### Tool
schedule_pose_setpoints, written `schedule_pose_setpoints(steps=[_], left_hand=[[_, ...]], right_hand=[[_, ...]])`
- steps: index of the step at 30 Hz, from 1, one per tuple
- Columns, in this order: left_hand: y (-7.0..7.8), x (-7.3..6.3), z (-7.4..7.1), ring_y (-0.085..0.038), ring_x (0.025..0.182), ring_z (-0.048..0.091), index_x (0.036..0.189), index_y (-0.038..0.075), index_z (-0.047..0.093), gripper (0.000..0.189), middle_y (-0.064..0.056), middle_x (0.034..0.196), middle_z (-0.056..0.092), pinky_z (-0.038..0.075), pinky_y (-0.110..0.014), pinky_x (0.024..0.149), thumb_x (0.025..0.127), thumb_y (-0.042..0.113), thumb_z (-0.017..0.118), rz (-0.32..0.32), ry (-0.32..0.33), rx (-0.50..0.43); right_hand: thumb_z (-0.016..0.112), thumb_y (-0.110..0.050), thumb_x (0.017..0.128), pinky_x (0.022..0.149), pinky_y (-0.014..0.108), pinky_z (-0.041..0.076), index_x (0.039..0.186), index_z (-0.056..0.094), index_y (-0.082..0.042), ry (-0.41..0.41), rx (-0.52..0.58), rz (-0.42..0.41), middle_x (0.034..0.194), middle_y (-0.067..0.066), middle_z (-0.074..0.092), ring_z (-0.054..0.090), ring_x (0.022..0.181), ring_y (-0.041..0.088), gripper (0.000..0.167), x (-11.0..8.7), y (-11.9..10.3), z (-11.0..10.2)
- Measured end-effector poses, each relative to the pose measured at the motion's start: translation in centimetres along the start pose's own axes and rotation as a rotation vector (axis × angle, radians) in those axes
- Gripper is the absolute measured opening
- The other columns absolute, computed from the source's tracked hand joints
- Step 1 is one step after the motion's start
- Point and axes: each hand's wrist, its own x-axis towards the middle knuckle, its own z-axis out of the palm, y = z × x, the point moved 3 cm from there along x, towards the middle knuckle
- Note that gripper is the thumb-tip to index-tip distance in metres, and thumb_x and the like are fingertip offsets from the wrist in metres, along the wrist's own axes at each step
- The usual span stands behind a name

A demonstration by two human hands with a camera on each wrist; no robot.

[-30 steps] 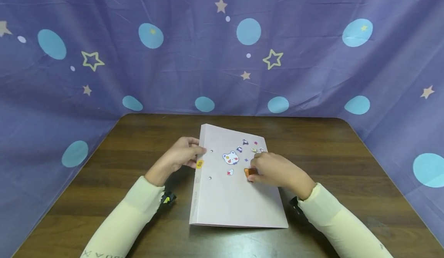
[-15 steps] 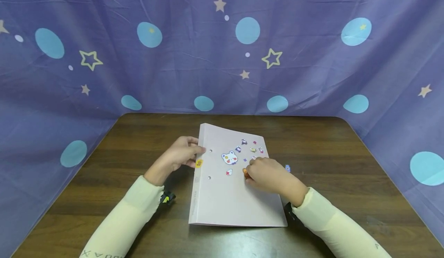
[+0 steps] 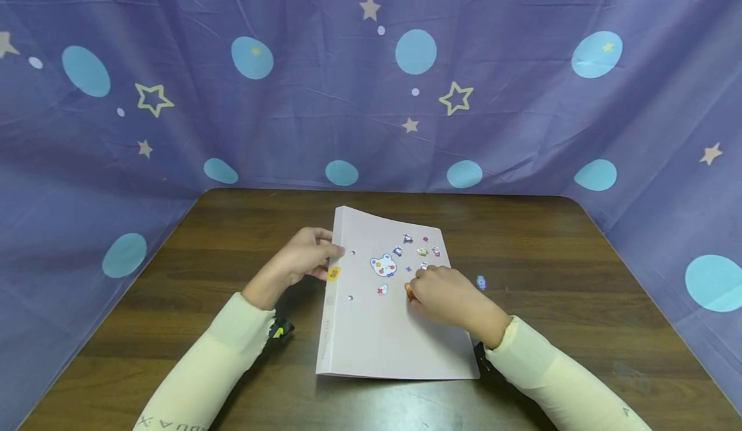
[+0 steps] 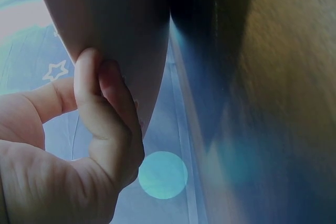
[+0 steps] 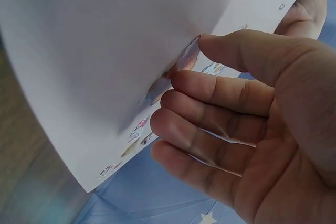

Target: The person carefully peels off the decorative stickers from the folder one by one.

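A pale file folder [image 3: 394, 344] is propped up at a slant on the table, its spine on the left. My left hand [image 3: 303, 256] grips the spine edge, thumb on the front cover and fingers behind, as the left wrist view shows with curled fingers [image 4: 105, 108] against the board. On the cover, my right hand [image 3: 451, 297] pinches an orange sticker [image 3: 409, 291] close to the surface. In the right wrist view, thumb and forefinger meet the edges of that sticker [image 5: 185, 59]; the other fingers are bent. Left of it is a white bear sticker [image 3: 384, 265].
Several small stickers, among them a purple one [image 3: 408, 239], dot the cover's upper right. A blue sticker [image 3: 481, 282] lies right of the folder on the brown wooden table [image 3: 568, 270]. A purple curtain [image 3: 324, 64] with stars and blue dots surrounds the table.
My right hand has moved slightly left and down over the cover with the orange sticker, uncovering the blue sticker on the right. The left hand and folder stay in place.
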Motion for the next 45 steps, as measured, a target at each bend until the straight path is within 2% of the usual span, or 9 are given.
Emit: schedule_pose_setpoints(steps=[7, 14, 22, 29, 36, 45], left_hand=[[0.0, 0.0, 0.0, -0.021, 0.071, 0.070, 0.134, -0.011, 0.047, 0.046, -0.020, 0.103, 0.068, 0.064, -0.031, 0.056, 0.096, 0.005, 0.065, 0.012, -0.001, 0.001], [0.0, -0.1, 0.0, -0.021, 0.070, 0.069, 0.134, -0.011, 0.047, 0.046, -0.020, 0.103, 0.068, 0.064, -0.032, 0.056, 0.095, 0.005, 0.065, 0.009, 0.002, 0.001], [0.2, -0.1, -0.1, -0.022, 0.071, 0.070, 0.133, -0.011, 0.048, 0.045, -0.021, 0.103, 0.069, 0.065, -0.033, 0.058, 0.095, 0.005, 0.066, 0.019, 0.000, -0.001], [0.1, -0.2, 0.0, -0.022, 0.071, 0.070, 0.131, -0.011, 0.048, 0.043, -0.020, 0.101, 0.069, 0.064, -0.032, 0.056, 0.095, 0.004, 0.065, 0.017, -0.001, -0.005], [0.0, -0.1, 0.1, -0.021, 0.070, 0.070, 0.129, -0.012, 0.049, 0.040, -0.020, 0.099, 0.070, 0.063, -0.030, 0.054, 0.096, 0.003, 0.064, 0.025, -0.006, 0.007], [0.0, -0.2, 0.1, -0.021, 0.070, 0.070, 0.128, -0.011, 0.049, 0.038, -0.020, 0.098, 0.070, 0.063, -0.030, 0.054, 0.096, 0.003, 0.064, 0.021, -0.015, 0.008]], right_hand=[[0.070, -0.016, 0.094, 0.057, 0.040, 0.054, 0.071, 0.059, -0.013, 0.004, -0.017, -0.006, 0.071, 0.003, 0.058, 0.060, 0.066, 0.023, 0.025, 0.1, 0.0, 0.3], [0.070, -0.015, 0.093, 0.053, 0.038, 0.054, 0.071, 0.063, -0.011, 0.033, -0.101, -0.029, 0.071, 0.004, 0.060, 0.059, 0.063, 0.022, 0.024, 0.2, -0.1, 0.5], [0.071, -0.017, 0.095, 0.061, 0.039, 0.054, 0.070, 0.055, -0.017, 0.001, 0.045, 0.000, 0.070, -0.001, 0.054, 0.057, 0.067, 0.021, 0.029, -0.1, 0.2, 0.4], [0.074, -0.015, 0.091, 0.063, 0.038, 0.052, 0.069, 0.054, -0.014, -0.011, 0.139, 0.045, 0.068, -0.001, 0.051, 0.052, 0.066, 0.018, 0.030, 0.0, 0.2, 0.5], [0.074, -0.015, 0.091, 0.061, 0.038, 0.051, 0.070, 0.054, -0.010, -0.053, 0.176, 0.122, 0.066, 0.001, 0.051, 0.051, 0.066, 0.020, 0.030, 0.2, 0.1, 0.8], [0.071, -0.014, 0.091, 0.059, 0.041, 0.051, 0.069, 0.055, -0.008, -0.054, 0.151, 0.150, 0.067, 0.004, 0.050, 0.051, 0.064, 0.022, 0.028, 0.2, -0.3, 1.1]])
